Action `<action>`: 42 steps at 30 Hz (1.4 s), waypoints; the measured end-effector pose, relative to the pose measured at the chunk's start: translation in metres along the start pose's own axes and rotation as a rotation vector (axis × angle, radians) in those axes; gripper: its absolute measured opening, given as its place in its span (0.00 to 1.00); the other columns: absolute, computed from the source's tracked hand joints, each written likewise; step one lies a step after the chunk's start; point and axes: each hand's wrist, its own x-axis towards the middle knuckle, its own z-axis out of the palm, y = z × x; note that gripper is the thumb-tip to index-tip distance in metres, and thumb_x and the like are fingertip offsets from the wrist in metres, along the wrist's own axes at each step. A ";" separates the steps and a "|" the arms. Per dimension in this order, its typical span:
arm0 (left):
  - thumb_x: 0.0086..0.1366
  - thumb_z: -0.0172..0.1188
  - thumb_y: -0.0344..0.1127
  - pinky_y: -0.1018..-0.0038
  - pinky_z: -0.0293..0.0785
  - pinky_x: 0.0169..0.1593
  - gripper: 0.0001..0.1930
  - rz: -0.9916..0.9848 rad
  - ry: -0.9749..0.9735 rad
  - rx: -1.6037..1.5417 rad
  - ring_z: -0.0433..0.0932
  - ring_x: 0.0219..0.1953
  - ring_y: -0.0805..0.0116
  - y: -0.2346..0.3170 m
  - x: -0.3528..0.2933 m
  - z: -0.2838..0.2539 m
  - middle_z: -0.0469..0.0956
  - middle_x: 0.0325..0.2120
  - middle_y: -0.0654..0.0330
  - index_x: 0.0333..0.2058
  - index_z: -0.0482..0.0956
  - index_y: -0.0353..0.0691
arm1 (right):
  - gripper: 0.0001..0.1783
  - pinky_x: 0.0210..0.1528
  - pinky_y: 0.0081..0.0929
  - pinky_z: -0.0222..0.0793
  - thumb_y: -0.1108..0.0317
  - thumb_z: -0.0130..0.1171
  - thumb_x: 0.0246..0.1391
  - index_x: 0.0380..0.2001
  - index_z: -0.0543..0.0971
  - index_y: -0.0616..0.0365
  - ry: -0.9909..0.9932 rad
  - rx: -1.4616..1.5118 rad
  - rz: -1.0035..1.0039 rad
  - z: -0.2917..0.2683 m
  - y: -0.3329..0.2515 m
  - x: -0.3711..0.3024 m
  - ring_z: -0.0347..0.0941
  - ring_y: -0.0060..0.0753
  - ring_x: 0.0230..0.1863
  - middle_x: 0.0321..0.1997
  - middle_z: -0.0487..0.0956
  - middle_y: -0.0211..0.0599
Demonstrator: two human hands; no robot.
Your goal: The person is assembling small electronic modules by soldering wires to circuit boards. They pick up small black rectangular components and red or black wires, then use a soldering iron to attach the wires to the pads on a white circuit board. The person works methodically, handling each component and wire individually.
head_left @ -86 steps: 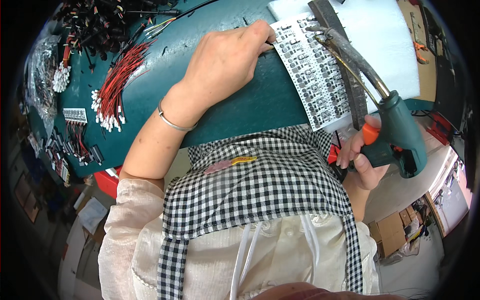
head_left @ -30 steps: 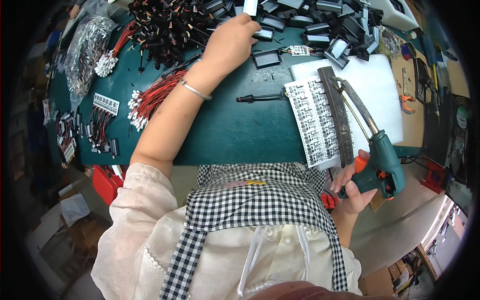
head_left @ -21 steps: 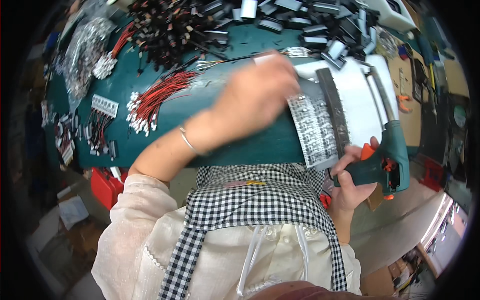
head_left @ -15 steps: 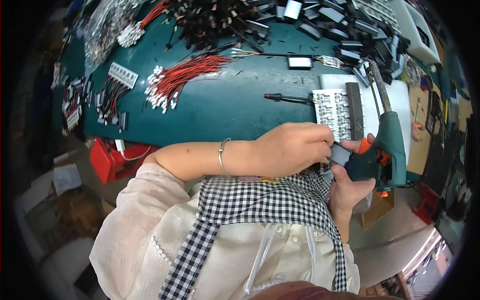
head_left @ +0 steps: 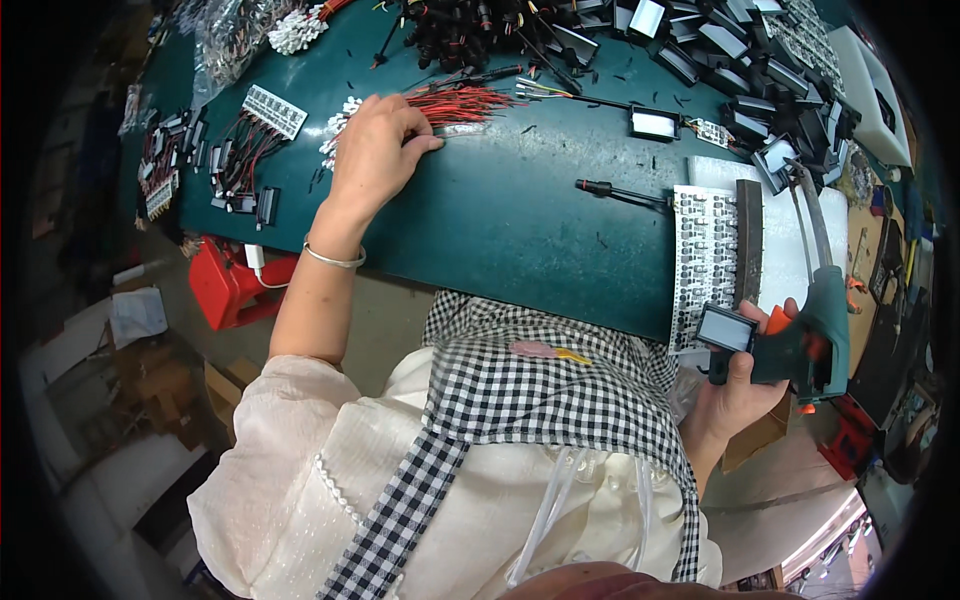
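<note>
My left hand (head_left: pixel 382 148) reaches over the bundle of red wires with white connectors (head_left: pixel 455 103) on the green table. Its fingers are bent and closed together; what lies between them, if anything, is hidden. Near the table's front edge at the right, my right hand (head_left: pixel 738 400) is wrapped round the handle of a dark green soldering gun (head_left: pixel 828 315) with an orange trigger, its long metal tip pointing away from me. With the thumb against it, a small black case with a pale rectangular face (head_left: pixel 727 329) is held beside the gun, overlapping the white circuit board panel (head_left: pixel 695 255).
A dark bar (head_left: pixel 748 240) lies along the panel on a white foam pad (head_left: pixel 790 235). Black cases (head_left: pixel 725 40) and dark cables (head_left: pixel 455 35) heap at the back. A cable with a case (head_left: pixel 654 123) lies mid-table. A red stool (head_left: pixel 225 285) stands below.
My left hand has left the small black case and moved far left to the red wires. My right hand still holds the soldering gun and the case. The whole view has shifted slightly.
</note>
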 end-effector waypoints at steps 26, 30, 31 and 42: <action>0.47 0.70 0.29 0.68 0.70 0.33 0.08 -0.259 0.008 0.013 0.75 0.30 0.60 -0.020 -0.057 -0.026 0.77 0.23 0.57 0.24 0.79 0.36 | 0.49 0.42 0.30 0.78 0.57 0.76 0.38 0.58 0.63 0.72 -0.099 -0.096 -0.175 -0.016 -0.005 0.004 0.76 0.37 0.46 0.56 0.71 0.47; 0.52 0.67 0.28 0.67 0.70 0.33 0.07 -0.166 0.024 0.051 0.76 0.29 0.59 -0.026 -0.061 -0.032 0.76 0.23 0.56 0.27 0.78 0.35 | 0.49 0.41 0.29 0.78 0.58 0.76 0.39 0.59 0.62 0.72 -0.084 -0.077 -0.190 -0.011 -0.005 0.003 0.76 0.35 0.43 0.48 0.76 0.49; 0.55 0.65 0.28 0.70 0.70 0.33 0.07 -0.123 0.105 0.057 0.75 0.27 0.58 -0.024 -0.061 -0.035 0.77 0.24 0.54 0.29 0.76 0.34 | 0.49 0.41 0.28 0.77 0.57 0.76 0.39 0.59 0.62 0.71 -0.078 -0.078 -0.190 -0.012 -0.005 0.002 0.76 0.34 0.43 0.46 0.77 0.50; 0.49 0.65 0.25 0.67 0.69 0.40 0.08 0.152 -0.202 -0.119 0.73 0.35 0.57 0.051 -0.039 -0.030 0.75 0.27 0.57 0.27 0.75 0.36 | 0.55 0.45 0.29 0.73 0.53 0.77 0.36 0.61 0.60 0.71 -0.058 -0.042 -0.124 -0.014 -0.009 0.001 0.75 0.34 0.41 0.41 0.78 0.48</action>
